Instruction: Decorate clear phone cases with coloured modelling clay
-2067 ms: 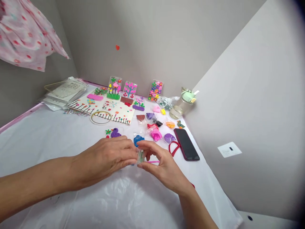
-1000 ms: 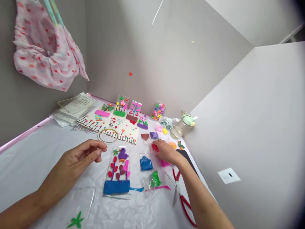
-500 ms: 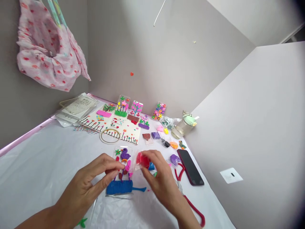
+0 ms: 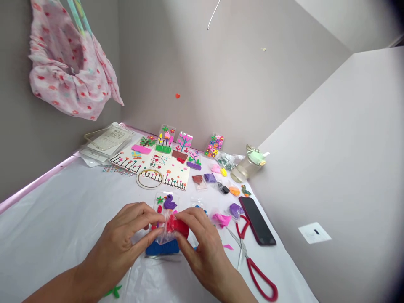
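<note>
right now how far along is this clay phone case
Done: the clear case already carries a purple duck and blue base. In hand: the left hand and right hand pinch a bag of red clay. Left: that clay is not yet out of the bag.

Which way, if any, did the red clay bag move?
Yes. The red clay bag came left and nearer, from the bag row to over the decorated case.

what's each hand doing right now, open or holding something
left hand: closed, fingertips pinching the left side of the bag of red clay.
right hand: closed, gripping the same bag from the right.
</note>
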The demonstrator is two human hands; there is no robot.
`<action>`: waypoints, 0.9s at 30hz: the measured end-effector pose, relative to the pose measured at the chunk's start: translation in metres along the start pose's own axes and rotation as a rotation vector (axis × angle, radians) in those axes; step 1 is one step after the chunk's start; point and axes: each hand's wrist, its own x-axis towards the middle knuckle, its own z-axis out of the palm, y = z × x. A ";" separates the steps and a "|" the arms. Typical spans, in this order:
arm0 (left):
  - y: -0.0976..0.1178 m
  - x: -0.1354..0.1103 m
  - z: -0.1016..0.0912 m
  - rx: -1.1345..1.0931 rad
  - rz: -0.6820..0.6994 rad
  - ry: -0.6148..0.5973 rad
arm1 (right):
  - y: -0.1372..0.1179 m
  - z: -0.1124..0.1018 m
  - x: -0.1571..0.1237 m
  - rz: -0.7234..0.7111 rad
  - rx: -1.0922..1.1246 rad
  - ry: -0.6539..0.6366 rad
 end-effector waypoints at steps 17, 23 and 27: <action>0.008 0.006 0.003 0.134 0.166 0.010 | -0.011 0.010 0.001 -0.066 -0.082 0.036; 0.009 0.007 0.000 -0.102 -0.172 -0.090 | -0.011 0.009 0.002 -0.047 -0.050 0.023; 0.009 0.014 -0.014 -0.565 -0.491 -0.315 | -0.006 0.005 0.001 -0.001 -0.013 0.085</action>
